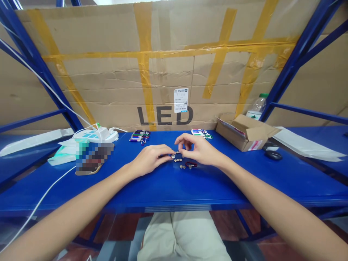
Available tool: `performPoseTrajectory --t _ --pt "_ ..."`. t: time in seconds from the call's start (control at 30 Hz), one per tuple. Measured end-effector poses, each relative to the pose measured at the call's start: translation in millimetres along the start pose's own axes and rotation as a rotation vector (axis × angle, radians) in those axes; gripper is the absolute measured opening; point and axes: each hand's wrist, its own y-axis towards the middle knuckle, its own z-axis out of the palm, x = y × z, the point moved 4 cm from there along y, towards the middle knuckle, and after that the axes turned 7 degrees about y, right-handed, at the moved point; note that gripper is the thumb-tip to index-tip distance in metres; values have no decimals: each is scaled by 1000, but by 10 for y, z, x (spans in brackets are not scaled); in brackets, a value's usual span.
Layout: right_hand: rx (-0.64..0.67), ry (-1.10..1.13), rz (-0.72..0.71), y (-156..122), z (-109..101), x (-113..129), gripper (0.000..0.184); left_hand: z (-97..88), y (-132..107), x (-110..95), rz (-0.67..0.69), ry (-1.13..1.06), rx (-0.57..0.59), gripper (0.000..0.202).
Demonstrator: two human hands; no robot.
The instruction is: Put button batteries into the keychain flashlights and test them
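My left hand (pixel 152 158) rests on the blue table with its thumb and forefinger closed on a small round silver piece (pixel 173 156). Just to the right, my right hand (pixel 201 149) is raised a little, its thumb and forefinger curled together in a pinch. Whether anything sits between those fingertips is too small to tell. Several button cells (pixel 178 160) lie in small rows below and between the hands. A red carabiner (pixel 191 164) lies under my right wrist, with a few more small round pieces (pixel 182 167) beside it.
Bundles of mini flashlights with carabiners lie at back left (pixel 140 136) and back right (pixel 201 133). An open cardboard box (pixel 244 132), a bottle (pixel 257 107) and a black mouse (pixel 273 155) are right. A power strip (pixel 96 135) and a blurred phone (pixel 95 159) are left.
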Motion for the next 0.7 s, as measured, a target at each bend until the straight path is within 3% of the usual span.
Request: performPoseTrajectory --t 0.07,0.23,0.4,0.53,0.7 --pt "29 -23 28 -2 5 -14 21 -2 0 8 19 4 -10 29" --pt "296 -65 141 -29 80 -58 26 -15 9 32 -69 91 9 21" --pt "382 -171 143 -37 86 -23 22 -34 20 24 -134 146 105 16" --pt "420 -203 171 -52 116 -23 22 -34 21 46 -173 22 99 18" --pt "423 -220 194 -62 158 -65 27 51 9 105 -291 -322 171 31"
